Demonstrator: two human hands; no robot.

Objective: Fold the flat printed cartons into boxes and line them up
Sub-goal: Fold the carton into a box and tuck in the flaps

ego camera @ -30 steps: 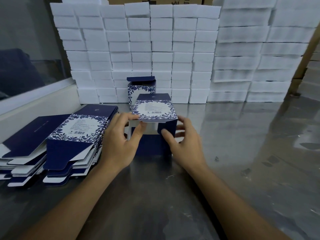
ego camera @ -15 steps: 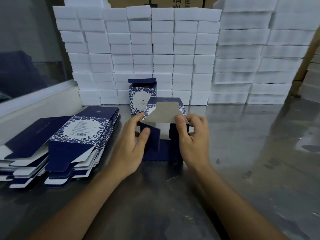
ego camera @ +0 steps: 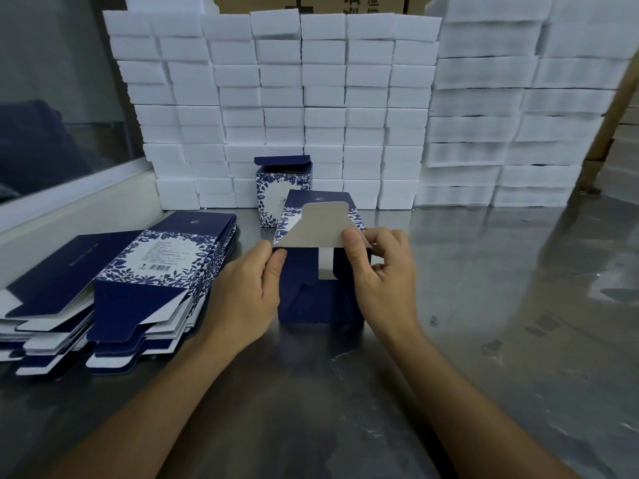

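Observation:
A navy carton with a blue floral print [ego camera: 318, 299] lies on the metal table [ego camera: 484, 305] with its open end toward me. My left hand [ego camera: 249, 288] grips its left edge, the thumb on the left side flap. My right hand [ego camera: 377, 271] pinches the right corner of its grey-backed top flap [ego camera: 318, 226], which is lifted. The two navy side flaps are folded inward. A finished box [ego camera: 281, 188] with its lid flap up stands just behind. Two stacks of flat cartons [ego camera: 152, 267] lie at the left.
A wall of stacked white foam blocks [ego camera: 311, 98] runs along the back of the table, with taller stacks [ego camera: 518, 115] at the right. A white ledge and glass pane [ego camera: 69, 188] border the left side. Brown cardboard boxes show behind the foam.
The carton's top flap has been lifted and the left side flap folded further inward. My left thumb moved up to the carton's upper left corner; my right hand stays on the flap.

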